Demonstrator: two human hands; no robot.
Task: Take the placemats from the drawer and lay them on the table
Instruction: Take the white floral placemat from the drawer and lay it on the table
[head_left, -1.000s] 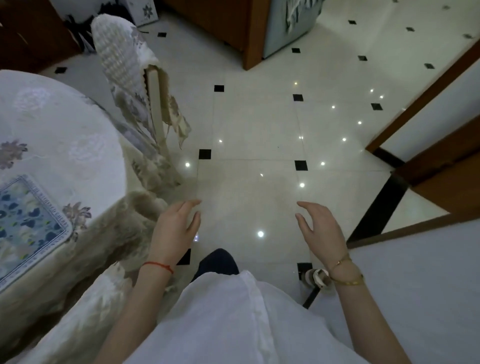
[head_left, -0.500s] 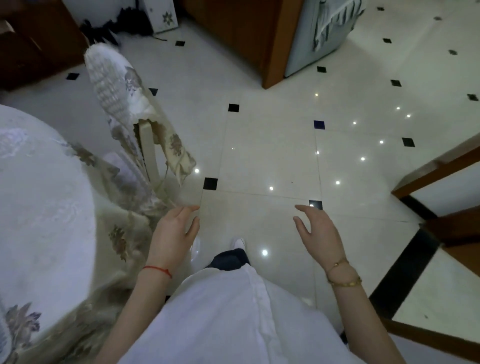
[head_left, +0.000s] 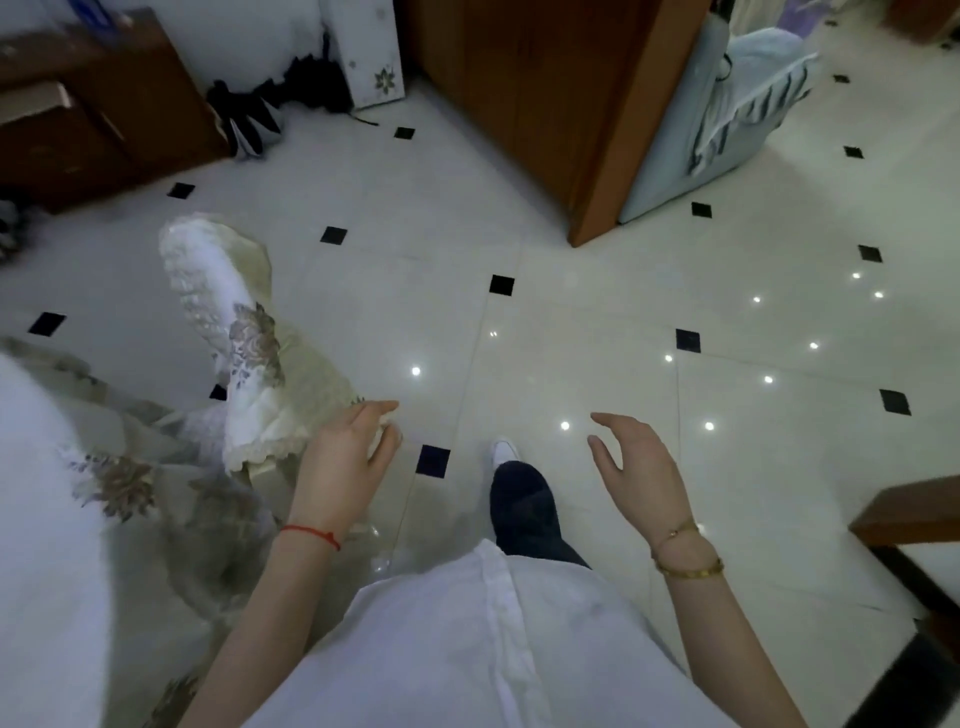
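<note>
Fingers: the left hand (head_left: 345, 462) and the right hand (head_left: 636, 470) are both loosely spread and hold nothing.
Placemats: none in view, nor any open drawer.
Table: only its cloth-covered edge (head_left: 47, 519) shows at the left, beside a draped chair (head_left: 234, 338).
Progress: apparently walking over the tiled floor (head_left: 571, 322), likely to fetch another; how many are laid cannot be told.

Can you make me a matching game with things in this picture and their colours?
Things:
1. shirt
2. left wrist string
3. right wrist bangle
4. cabinet

Colours:
A. brown
B. red
C. white
D. gold

Pairs: 1-C, 2-B, 3-D, 4-A
</note>
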